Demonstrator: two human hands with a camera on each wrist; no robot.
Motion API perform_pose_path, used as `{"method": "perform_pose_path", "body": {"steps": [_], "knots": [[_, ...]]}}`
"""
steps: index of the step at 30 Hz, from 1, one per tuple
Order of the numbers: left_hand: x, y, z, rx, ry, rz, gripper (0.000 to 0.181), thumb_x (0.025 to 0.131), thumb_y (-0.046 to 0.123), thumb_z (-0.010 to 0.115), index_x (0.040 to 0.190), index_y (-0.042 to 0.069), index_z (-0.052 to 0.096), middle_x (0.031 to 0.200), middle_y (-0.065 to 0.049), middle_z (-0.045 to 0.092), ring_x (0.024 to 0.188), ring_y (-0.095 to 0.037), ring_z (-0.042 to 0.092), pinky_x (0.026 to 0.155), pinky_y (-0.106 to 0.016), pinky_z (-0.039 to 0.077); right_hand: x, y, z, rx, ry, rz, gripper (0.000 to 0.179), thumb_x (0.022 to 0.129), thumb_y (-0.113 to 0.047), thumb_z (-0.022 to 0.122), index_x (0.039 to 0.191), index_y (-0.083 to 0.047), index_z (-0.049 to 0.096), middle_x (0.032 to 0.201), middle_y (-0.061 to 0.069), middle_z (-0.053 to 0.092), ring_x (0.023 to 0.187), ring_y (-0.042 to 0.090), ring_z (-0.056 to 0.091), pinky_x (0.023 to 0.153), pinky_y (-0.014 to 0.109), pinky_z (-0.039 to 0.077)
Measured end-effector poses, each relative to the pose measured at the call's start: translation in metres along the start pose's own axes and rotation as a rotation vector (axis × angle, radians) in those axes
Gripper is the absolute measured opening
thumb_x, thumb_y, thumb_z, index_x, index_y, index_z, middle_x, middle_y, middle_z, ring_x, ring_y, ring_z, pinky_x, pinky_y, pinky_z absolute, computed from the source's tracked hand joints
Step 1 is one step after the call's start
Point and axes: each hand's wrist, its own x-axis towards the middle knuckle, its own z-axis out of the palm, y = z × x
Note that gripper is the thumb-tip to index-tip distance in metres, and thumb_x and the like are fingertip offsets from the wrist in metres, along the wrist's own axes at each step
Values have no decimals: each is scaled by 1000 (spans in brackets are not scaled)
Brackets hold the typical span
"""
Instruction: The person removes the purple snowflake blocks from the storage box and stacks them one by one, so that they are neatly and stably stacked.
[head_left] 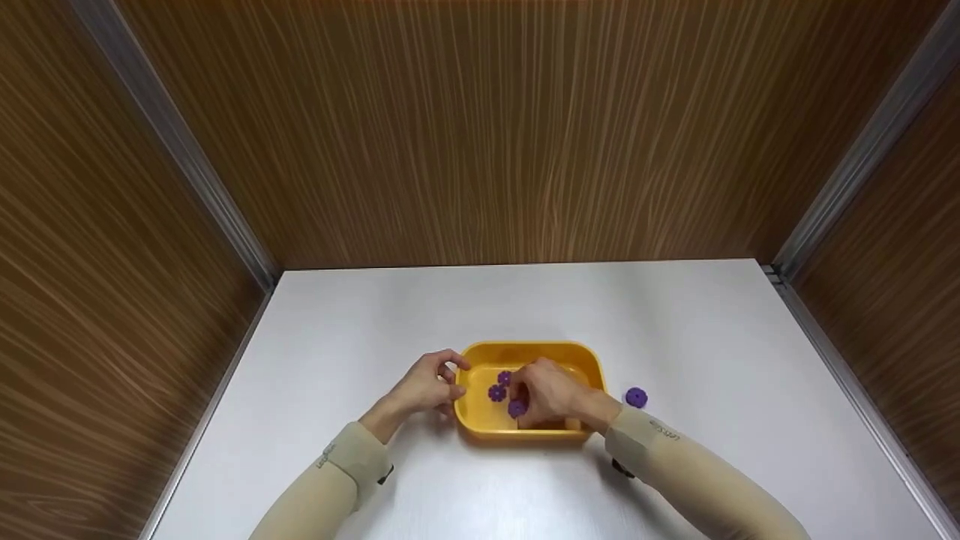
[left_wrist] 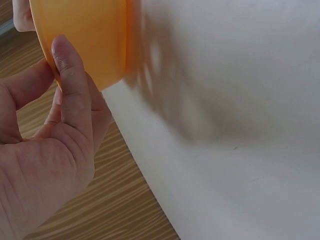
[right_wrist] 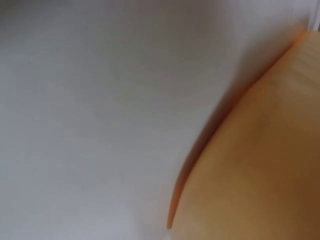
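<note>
A shallow yellow tray stands on the white table, its outer wall filling the right of the right wrist view. My left hand grips the tray's left end; in the left wrist view, that hand has its fingers on the rim and outer wall. Inside the tray, my right hand pinches a round purple notched piece between thumb and fingers. Just left of it lie two purple flower-shaped pieces on the tray floor. The right hand covers much of the tray's right half.
Another purple notched piece lies on the white table, right of the tray and close to my right forearm. Wood-grain panels with metal edge rails enclose the table at the back and both sides.
</note>
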Motion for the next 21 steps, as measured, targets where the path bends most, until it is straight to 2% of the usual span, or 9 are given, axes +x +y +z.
{"method": "perform_pose_path", "body": {"steps": [5, 9, 12, 16, 18, 21], "knots": [[0, 0, 0, 0, -1, -7, 44, 95, -5, 75, 138, -2, 66, 92, -2, 54, 64, -15, 62, 62, -34, 69, -1, 0, -1, -4, 11, -17, 35, 79, -27, 99, 109, -15, 87, 91, -4, 81, 76, 4, 61, 71, 21, 57], [0, 1, -1, 8, 0, -5, 44, 95, -5, 75, 138, -1, 67, 91, -2, 54, 64, -15, 63, 62, -35, 69, 1, -6, -1, -19, -10, -17, 37, 84, -30, 97, 117, -15, 88, 105, -1, 86, 84, 6, 66, 80, 23, 61], [-1, 1, -1, 12, -2, 1, 43, 95, -5, 74, 137, -2, 67, 90, -2, 54, 63, -15, 63, 63, -36, 70, 6, -10, 1, -47, -32, -110, 37, 87, -27, 95, 121, -15, 87, 109, 1, 85, 86, 8, 67, 80, 21, 59], [-2, 0, -1, 2, -9, 11, 43, 94, -7, 73, 136, -3, 66, 89, -2, 53, 63, -15, 62, 62, -36, 69, 13, -15, 4, -127, -58, -259, 32, 90, -21, 90, 121, -12, 85, 102, 6, 80, 83, 7, 60, 74, 17, 50], [-2, 0, -1, -6, -13, 9, 43, 94, -7, 73, 136, -3, 66, 89, -2, 53, 63, -15, 61, 61, -35, 69, 17, -16, 5, -145, -73, -279, 28, 92, -21, 89, 119, -12, 85, 99, 6, 79, 82, 5, 56, 74, 16, 46], [-2, 0, -1, -14, -16, -1, 43, 95, -6, 73, 137, -2, 66, 90, -2, 53, 63, -14, 60, 62, -34, 68, 20, -18, 6, -116, -91, -255, 22, 94, -19, 90, 116, -13, 87, 98, 5, 81, 81, 2, 56, 75, 16, 49]]}}
